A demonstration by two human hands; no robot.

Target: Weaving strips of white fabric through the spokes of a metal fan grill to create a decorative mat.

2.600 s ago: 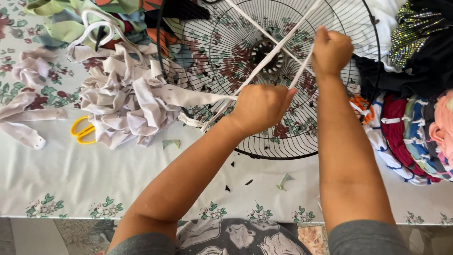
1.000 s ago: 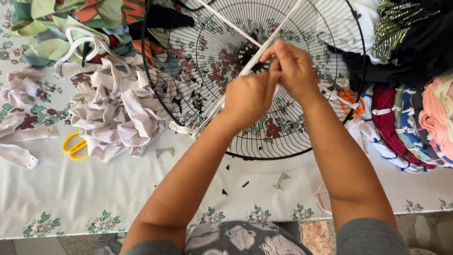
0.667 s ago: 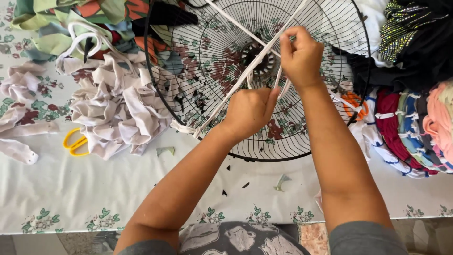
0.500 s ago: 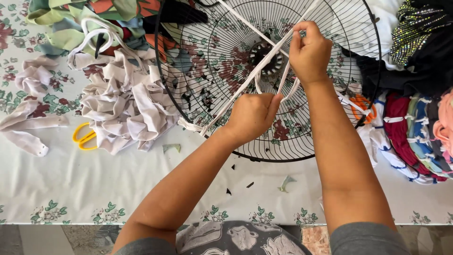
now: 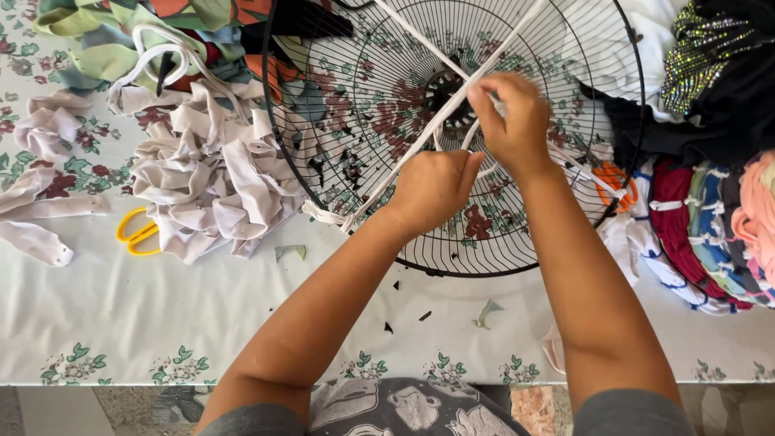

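Both hands work above the black wire fan guard [image 5: 565,234]. The left hand [image 5: 436,190] is fisted around a white fabric strip [image 5: 404,153], and just above it the right hand [image 5: 513,121] pinches the same strip near the hub. Well left of the left hand lie a pile of white strips [image 5: 206,173] and yellow scissors [image 5: 137,234].

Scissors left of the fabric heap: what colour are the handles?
Yellow. The scissors show in the head view, partly tucked under the pale fabric strips.

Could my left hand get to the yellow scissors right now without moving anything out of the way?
Probably yes. The yellow scissors lie on open tablecloth left of the left hand, handles exposed beside the pile of white fabric strips. But that hand is closed on a white strip stretched across the fan guard.
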